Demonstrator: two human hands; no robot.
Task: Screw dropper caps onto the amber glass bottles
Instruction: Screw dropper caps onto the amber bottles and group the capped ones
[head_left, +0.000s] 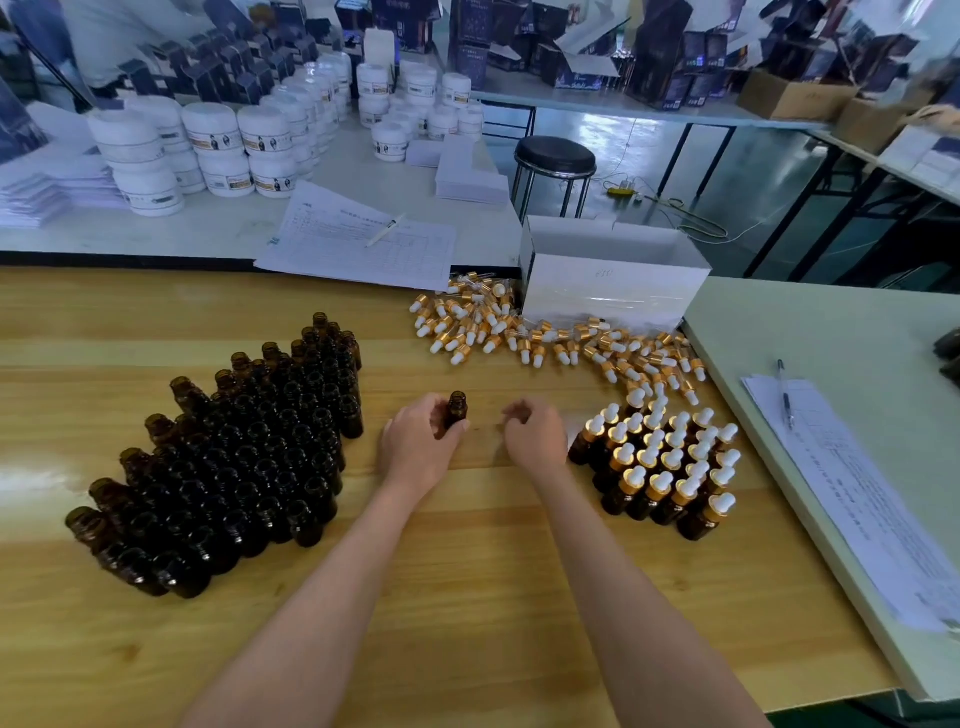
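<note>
Crowding wooden table (467, 597), amber bottles (249, 457), jars (213, 140) behind

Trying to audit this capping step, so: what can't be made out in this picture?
All in the head view:
- Right hand: its curled fingers face away, so the hand itself hides whether it holds a cap.
- Amber bottle: the lower body is covered by the left hand gripping it.
- Printed sheet: the text is too small and blurred to read.
- Dark object: cut off by the right edge.
</note>
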